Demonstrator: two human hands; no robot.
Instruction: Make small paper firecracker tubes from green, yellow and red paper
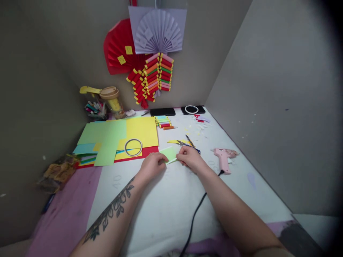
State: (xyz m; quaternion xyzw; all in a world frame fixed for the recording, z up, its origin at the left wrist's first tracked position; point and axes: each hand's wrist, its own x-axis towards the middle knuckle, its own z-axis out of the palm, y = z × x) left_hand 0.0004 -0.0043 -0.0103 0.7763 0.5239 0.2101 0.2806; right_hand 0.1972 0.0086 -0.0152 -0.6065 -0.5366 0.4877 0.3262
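Observation:
A small light green paper piece (170, 152) lies on the table between my two hands, its near edge looking rolled or folded up. My left hand (153, 165) is closed at the paper's left end, fingertips on the near edge. At the right end, my right hand (190, 158) pinches the same edge between thumb and fingers. Just beyond the right hand are scissors (197, 150), partly hidden by it, a craft knife (189, 140) and a yellow paper strip (177, 141). Several small coloured paper rolls (163, 121) lie in a row farther back.
Coloured paper sheets (107, 132) with a tape roll (133, 147) on top spread to the left. A pink glue gun (222, 159) rests at right, its black cord (197, 210) running toward me. Phones (162, 112) and a pen holder (95, 110) line the back. Paper fans (160, 32) hang above.

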